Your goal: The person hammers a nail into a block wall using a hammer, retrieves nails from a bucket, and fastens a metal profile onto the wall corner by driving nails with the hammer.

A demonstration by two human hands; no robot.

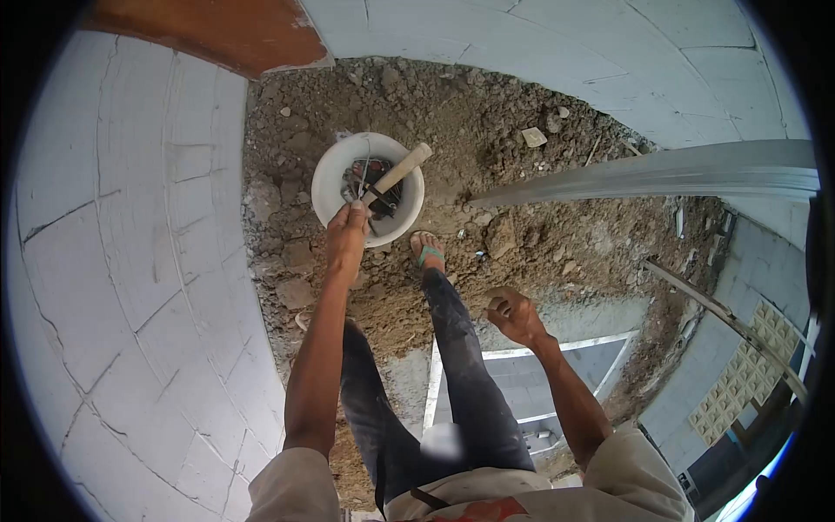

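My left hand point(349, 228) is closed at the near side of a white bucket point(323, 181), where the thin wire handle point(365, 161) of the bucket runs into my fingers. Inside the bucket are dark and metal tools point(380, 170), too jumbled to name one by one. A tool with a thick wooden handle point(402, 172) leans out over the right rim; its head is hidden. My right hand point(515, 317) hangs apart from everything at the right of my legs, fingers curled in, with nothing visible in them.
Rough, lumpy soil point(487, 113) covers the ground. Pale block walls point(130, 217) stand at left and far side. A long grey metal profile point(661, 171) reaches in from the right. Farther right are a wooden pole point(722, 313) and patterned vent blocks point(739, 374). My sandalled foot point(427, 248) is beside the bucket.
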